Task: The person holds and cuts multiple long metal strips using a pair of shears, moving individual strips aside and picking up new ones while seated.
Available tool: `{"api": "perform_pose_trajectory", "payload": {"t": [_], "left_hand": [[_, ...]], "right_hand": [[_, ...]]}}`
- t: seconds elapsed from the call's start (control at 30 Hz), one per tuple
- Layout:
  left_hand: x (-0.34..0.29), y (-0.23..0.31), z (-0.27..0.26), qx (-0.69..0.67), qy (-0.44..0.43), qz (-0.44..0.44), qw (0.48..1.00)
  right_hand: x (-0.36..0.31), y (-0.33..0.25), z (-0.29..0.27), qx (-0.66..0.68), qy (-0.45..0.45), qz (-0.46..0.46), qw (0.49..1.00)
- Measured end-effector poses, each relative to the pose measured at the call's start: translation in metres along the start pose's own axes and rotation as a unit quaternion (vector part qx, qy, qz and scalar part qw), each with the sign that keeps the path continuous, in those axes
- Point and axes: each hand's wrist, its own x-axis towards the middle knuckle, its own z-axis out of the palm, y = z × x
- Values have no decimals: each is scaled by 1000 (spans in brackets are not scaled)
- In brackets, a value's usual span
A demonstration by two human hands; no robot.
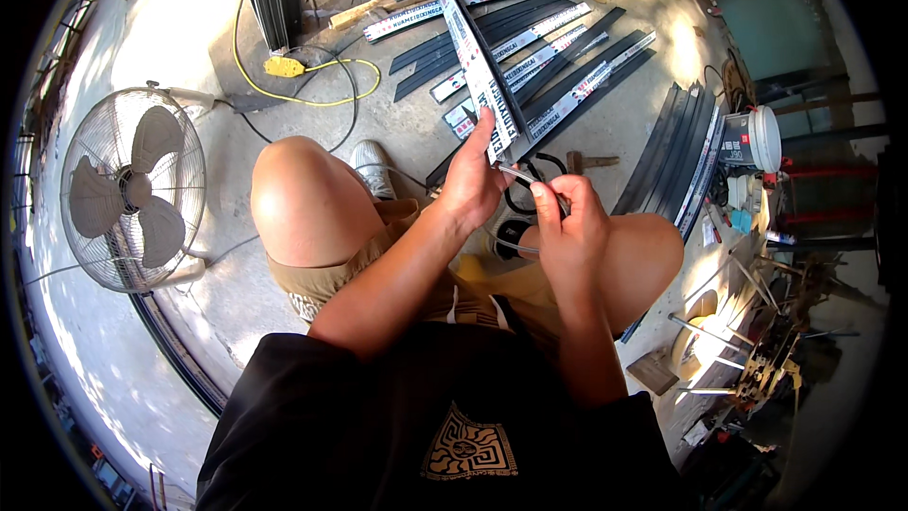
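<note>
Left grip (471,176) closes around the near end of a labelled strip (476,68), which extends forward beyond it. Right grip (579,222) pinches a slim grey rod (518,174) at that end.

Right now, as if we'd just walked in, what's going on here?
A person's left hand holds a long strip with a printed white face, tilted away from the body. The right hand pinches a thin, pale piece by the strip's near end; what that piece is, I cannot tell. More strips lie on the floor ahead, some dark, some with printed white faces. A fan stands to the left, and a bucket is off to the right.
</note>
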Motion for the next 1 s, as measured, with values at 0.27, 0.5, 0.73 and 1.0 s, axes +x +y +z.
{"api": "perform_pose_trajectory", "payload": {"t": [0.27, 0.5, 0.73, 1.0], "left_hand": [[-1, -7, -2, 6, 55, -51, 997], [-5, -10, 10, 14, 51, -27, 998], [-4, -15, 6, 27, 51, -39, 998], [3, -24, -8, 20, 29, -30, 999]], "right_hand": [[-8, -5, 13, -42, -143, -3, 989], [2, -17, 1, 46, -84, 115, 989], [11, -23, -3, 61, -75, 199, 975], [16, -15, 2, 41, -73, 159, 984]]}}
